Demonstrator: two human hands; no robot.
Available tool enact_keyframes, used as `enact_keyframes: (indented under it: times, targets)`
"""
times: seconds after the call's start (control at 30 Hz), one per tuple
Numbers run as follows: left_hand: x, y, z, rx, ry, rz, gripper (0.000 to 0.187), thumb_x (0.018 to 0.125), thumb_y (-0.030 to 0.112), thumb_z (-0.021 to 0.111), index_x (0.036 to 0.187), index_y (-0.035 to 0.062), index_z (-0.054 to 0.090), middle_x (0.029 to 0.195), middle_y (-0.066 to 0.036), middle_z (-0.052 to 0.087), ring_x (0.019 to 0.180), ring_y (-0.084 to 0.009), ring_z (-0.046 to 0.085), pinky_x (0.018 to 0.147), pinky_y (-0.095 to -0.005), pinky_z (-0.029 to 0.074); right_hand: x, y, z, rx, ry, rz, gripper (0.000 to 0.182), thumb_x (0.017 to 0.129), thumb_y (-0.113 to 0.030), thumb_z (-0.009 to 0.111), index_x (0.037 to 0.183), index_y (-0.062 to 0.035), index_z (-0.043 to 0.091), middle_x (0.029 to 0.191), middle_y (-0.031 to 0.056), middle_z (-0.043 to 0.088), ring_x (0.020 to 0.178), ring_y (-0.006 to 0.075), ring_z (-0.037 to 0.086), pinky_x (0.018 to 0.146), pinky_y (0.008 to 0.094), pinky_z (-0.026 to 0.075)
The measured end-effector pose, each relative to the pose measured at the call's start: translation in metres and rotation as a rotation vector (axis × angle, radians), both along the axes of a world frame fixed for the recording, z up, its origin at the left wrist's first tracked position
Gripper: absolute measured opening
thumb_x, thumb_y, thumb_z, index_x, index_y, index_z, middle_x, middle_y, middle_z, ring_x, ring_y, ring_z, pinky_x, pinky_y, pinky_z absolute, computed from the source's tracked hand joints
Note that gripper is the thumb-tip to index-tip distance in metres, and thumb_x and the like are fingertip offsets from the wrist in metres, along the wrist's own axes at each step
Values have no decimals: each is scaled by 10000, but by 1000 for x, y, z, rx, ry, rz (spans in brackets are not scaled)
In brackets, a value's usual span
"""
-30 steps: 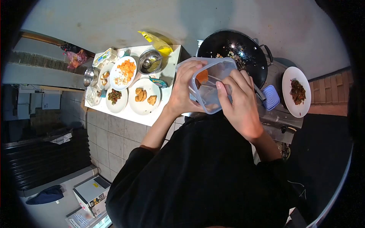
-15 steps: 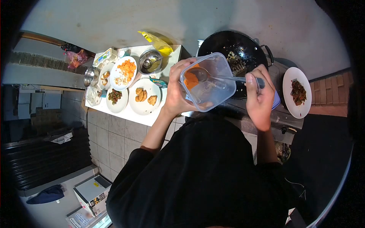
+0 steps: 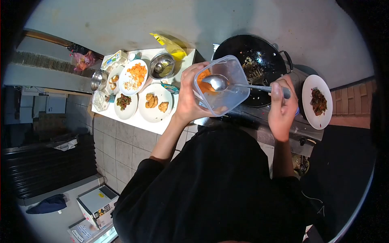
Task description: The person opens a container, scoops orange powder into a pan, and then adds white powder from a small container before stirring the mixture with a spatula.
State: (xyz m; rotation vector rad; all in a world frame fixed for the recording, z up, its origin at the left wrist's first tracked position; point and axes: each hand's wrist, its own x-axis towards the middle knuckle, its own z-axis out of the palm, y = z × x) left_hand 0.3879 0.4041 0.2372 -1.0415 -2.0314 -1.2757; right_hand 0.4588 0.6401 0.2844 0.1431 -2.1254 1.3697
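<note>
My left hand (image 3: 187, 97) grips a clear plastic container (image 3: 227, 91) tilted toward me, with orange paste (image 3: 204, 84) stuck to its inner wall. My right hand (image 3: 281, 106) holds the handle of a metal spoon (image 3: 221, 82), whose bowl sits inside the container next to the paste. Behind the container a black wok (image 3: 259, 54) with bits of cooked food stands on the stove.
A white counter (image 3: 152, 123) on the left bears plates of carrots (image 3: 133, 76), fried pieces (image 3: 154, 102), greens (image 3: 123, 104), a steel bowl (image 3: 161, 65) and a yellow bag (image 3: 169, 43). A plate of dark food (image 3: 317, 100) rests right of the stove.
My right hand left the container's side and now holds a spoon, its bowl dipped into the container. The container has been turned with its opening toward me.
</note>
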Motion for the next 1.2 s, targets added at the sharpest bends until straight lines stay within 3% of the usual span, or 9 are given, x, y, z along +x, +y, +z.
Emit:
enact_keyframes:
  times: [0.3, 0.4, 0.5, 0.6, 0.77, 0.87, 0.93, 0.97, 1.2]
  targets:
    - [1, -4, -1, -120, -12, 28, 1194, 518, 321, 989, 1431, 36, 273, 1352, -204, 449, 1280, -344, 484, 1098, -468, 387, -3, 3, -12, -260, -173, -74, 288, 1019, -147, 545, 788, 20, 505, 744, 26, 458, 705, 100, 426, 647, 271, 353]
    - [0, -4, -4, -55, -48, 55, 1150, 489, 235, 975, 1428, 55, 336, 1316, -207, 534, 1230, -381, 512, 1046, -493, 397, -2, 15, -21, -367, -236, -106, 284, 1026, -188, 547, 828, 16, 557, 767, -6, 501, 732, 71, 426, 671, 257, 353]
    - [-5, -12, -11, -111, -79, 134, 1141, 488, 201, 966, 1430, 47, 341, 1333, -197, 521, 1240, -375, 503, 1055, -487, 397, -1, 29, -19, -483, -219, -286, 271, 1027, -254, 561, 989, -5, 660, 819, -35, 549, 775, 56, 440, 713, 231, 347]
    - [-6, -22, -19, -89, -160, 202, 1119, 493, 185, 956, 1423, 36, 353, 1347, -191, 503, 1251, -373, 492, 1069, -477, 394, 0, 49, -10, -462, -213, -421, 288, 1027, -280, 565, 1000, -11, 663, 821, -38, 547, 786, 51, 446, 717, 229, 349]
    - [-10, -32, -27, -58, -173, 280, 1080, 496, 161, 932, 1411, 29, 374, 1342, -187, 486, 1246, -374, 492, 1072, -462, 400, -13, 67, -11, -331, -83, -453, 275, 1031, -273, 563, 973, -16, 640, 805, -40, 542, 790, 46, 457, 700, 225, 360]
    - [-8, -31, -23, -47, -213, 297, 1077, 498, 158, 929, 1410, 24, 373, 1340, -187, 486, 1247, -374, 492, 1072, -461, 400, -24, 74, -37, -170, -106, -413, 248, 1033, -224, 551, 919, -9, 602, 788, 2, 533, 764, 80, 472, 698, 234, 373]
    - [-8, -31, -25, -45, -201, 299, 1079, 497, 159, 930, 1411, 21, 372, 1339, -187, 487, 1249, -374, 491, 1072, -462, 400, -33, 67, -45, 124, -42, -432, 220, 1018, -158, 547, 881, 13, 565, 796, 74, 524, 740, 158, 486, 703, 271, 391]
    - [-8, -31, -25, -48, -188, 301, 1082, 496, 160, 931, 1411, 18, 372, 1339, -187, 487, 1251, -374, 491, 1073, -463, 399, -36, 73, -55, 257, 21, -412, 186, 991, -119, 561, 884, 34, 565, 857, 124, 543, 785, 258, 514, 734, 332, 414]
    - [-7, -29, -31, -36, -218, 275, 1086, 499, 167, 937, 1413, 12, 370, 1335, -188, 490, 1245, -375, 497, 1075, -463, 400, -36, 74, -61, 387, 47, -424, 162, 974, -102, 575, 882, 30, 579, 899, 127, 555, 893, 328, 529, 802, 410, 419]
